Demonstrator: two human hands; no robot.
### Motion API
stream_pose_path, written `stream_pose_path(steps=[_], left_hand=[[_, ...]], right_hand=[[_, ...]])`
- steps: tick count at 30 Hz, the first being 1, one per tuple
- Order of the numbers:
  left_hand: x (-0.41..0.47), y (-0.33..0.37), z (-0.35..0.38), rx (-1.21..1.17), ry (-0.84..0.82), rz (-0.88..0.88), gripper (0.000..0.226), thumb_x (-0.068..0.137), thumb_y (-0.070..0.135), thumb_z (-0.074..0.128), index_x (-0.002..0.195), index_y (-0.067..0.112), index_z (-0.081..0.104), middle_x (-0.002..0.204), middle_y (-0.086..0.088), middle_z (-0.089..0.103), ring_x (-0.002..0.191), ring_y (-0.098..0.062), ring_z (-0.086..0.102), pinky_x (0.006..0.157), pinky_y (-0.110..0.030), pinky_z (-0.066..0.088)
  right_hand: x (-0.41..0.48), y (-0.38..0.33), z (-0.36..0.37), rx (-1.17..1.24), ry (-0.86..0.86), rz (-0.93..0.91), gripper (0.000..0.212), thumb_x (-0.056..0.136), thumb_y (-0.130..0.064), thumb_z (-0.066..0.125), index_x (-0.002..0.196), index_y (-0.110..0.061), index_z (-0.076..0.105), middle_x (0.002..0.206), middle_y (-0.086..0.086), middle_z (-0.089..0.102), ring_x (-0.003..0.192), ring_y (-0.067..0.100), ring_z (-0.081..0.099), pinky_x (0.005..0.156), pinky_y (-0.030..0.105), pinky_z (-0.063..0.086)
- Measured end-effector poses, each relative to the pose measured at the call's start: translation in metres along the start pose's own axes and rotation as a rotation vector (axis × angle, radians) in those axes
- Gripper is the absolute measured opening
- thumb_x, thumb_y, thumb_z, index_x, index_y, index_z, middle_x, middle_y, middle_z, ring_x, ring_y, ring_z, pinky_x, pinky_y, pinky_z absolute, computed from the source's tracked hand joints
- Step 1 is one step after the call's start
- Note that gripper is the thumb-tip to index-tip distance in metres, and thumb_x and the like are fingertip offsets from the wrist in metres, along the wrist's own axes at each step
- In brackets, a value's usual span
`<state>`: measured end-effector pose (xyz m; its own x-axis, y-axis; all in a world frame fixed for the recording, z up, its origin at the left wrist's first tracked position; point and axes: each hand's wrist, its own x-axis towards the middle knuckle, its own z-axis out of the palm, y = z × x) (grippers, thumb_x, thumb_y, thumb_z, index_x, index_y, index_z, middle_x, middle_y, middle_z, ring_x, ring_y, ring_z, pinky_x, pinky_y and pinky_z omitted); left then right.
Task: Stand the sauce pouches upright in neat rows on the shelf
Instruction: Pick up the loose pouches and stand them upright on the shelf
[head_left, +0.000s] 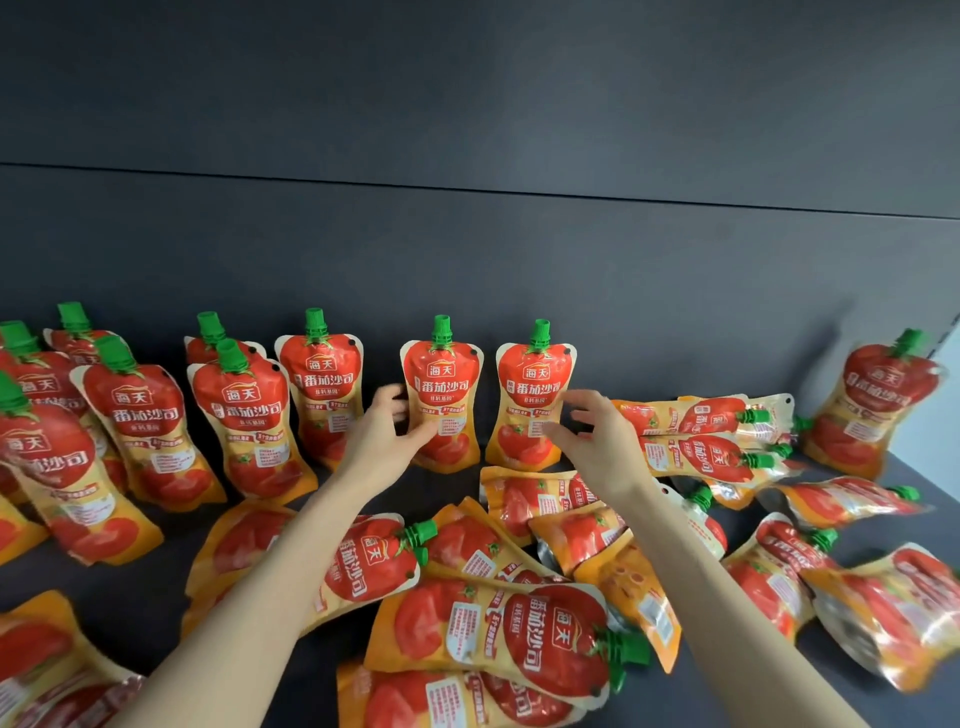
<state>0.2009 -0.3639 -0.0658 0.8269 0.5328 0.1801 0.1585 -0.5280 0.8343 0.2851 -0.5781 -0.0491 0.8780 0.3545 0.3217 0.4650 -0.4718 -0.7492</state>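
Red and orange sauce pouches with green caps fill the dark shelf (363, 499). Two stand upright side by side at the back, one (441, 384) left of the other (535, 384). My left hand (387, 431) is at the left pouch's left edge with its fingers spread and the thumb tip touching the front. My right hand (592, 431) hovers just right of the right pouch, fingers apart, thumb near its lower edge. Neither hand grips anything. Several more pouches (244, 415) stand in rows to the left. Several others (498, 634) lie flat in a pile under my forearms.
More flat pouches (701, 421) are stacked at the right, and one (878, 400) leans upright at the far right end. A dark back panel (467, 249) rises behind the rows. A strip of bare shelf shows between the standing rows and the pile.
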Motion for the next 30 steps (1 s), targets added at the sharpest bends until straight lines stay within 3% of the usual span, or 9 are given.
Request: stream_pose_path(steps=[5,9,12,16,22,25,28,30], left_hand=[[-0.047,0.011,-0.027,0.084,0.004,0.072,0.041,0.086,0.024,0.064,0.124,0.013,0.053,0.126,-0.003,0.057,0.118,-0.017,0.052,0.094,-0.027,0.04],[-0.098,0.01,-0.054,0.042,-0.037,0.092,0.022,0.086,0.021,0.064,0.108,0.017,0.061,0.102,0.002,0.065,0.098,-0.01,0.061,0.082,-0.018,0.045],[-0.139,0.002,-0.07,0.047,0.016,0.074,0.015,0.086,0.019,0.064,0.101,0.021,0.063,0.093,0.008,0.065,0.091,-0.003,0.061,0.082,-0.022,0.049],[-0.184,-0.013,-0.086,0.124,0.082,0.072,0.013,0.086,0.015,0.063,0.098,0.02,0.065,0.09,0.015,0.064,0.089,0.001,0.06,0.079,-0.012,0.044],[-0.195,-0.035,-0.12,0.296,0.171,0.073,0.017,0.086,0.019,0.063,0.103,0.015,0.066,0.103,0.003,0.067,0.099,-0.012,0.061,0.085,-0.026,0.047],[-0.177,-0.044,-0.127,0.332,0.062,0.061,0.026,0.087,0.024,0.062,0.111,0.015,0.062,0.113,0.0,0.061,0.106,-0.016,0.057,0.086,-0.025,0.044],[-0.154,-0.057,-0.129,0.401,-0.122,0.045,0.042,0.088,0.036,0.059,0.123,0.016,0.055,0.127,0.0,0.052,0.118,-0.018,0.05,0.095,-0.031,0.042],[-0.139,-0.065,-0.131,0.442,-0.216,0.068,0.05,0.087,0.044,0.057,0.128,0.016,0.051,0.131,0.001,0.049,0.122,-0.019,0.047,0.099,-0.037,0.041]], right_hand=[[-0.038,-0.026,-0.01,-0.007,0.008,-0.074,0.024,0.091,-0.021,0.058,0.114,-0.015,0.061,0.115,0.004,0.063,0.103,0.017,0.06,0.082,0.029,0.052],[-0.078,-0.041,-0.006,0.053,-0.092,-0.125,0.013,0.09,-0.018,0.058,0.102,-0.018,0.064,0.1,-0.005,0.065,0.095,0.009,0.06,0.075,0.017,0.048],[-0.11,-0.054,0.005,0.073,-0.197,-0.175,0.015,0.09,-0.015,0.058,0.103,-0.015,0.065,0.094,-0.008,0.065,0.088,0.0,0.058,0.071,0.008,0.045],[-0.144,-0.069,0.025,0.118,-0.278,-0.19,0.015,0.09,-0.016,0.059,0.102,-0.014,0.066,0.094,-0.006,0.067,0.088,0.002,0.06,0.073,0.014,0.048],[-0.162,-0.097,0.055,0.068,-0.316,-0.179,0.015,0.09,-0.016,0.058,0.102,-0.012,0.067,0.092,-0.005,0.065,0.087,0.012,0.061,0.08,0.025,0.048],[-0.155,-0.102,0.078,-0.021,-0.296,-0.138,0.017,0.09,-0.02,0.058,0.103,-0.012,0.064,0.1,0.002,0.066,0.094,0.019,0.061,0.081,0.031,0.049],[-0.147,-0.105,0.101,-0.157,-0.27,-0.06,0.031,0.09,-0.029,0.056,0.114,-0.01,0.059,0.115,0.008,0.06,0.108,0.028,0.054,0.097,0.042,0.042],[-0.144,-0.109,0.113,-0.261,-0.228,0.021,0.044,0.091,-0.036,0.055,0.125,-0.01,0.05,0.127,0.011,0.05,0.117,0.033,0.046,0.104,0.043,0.034]])
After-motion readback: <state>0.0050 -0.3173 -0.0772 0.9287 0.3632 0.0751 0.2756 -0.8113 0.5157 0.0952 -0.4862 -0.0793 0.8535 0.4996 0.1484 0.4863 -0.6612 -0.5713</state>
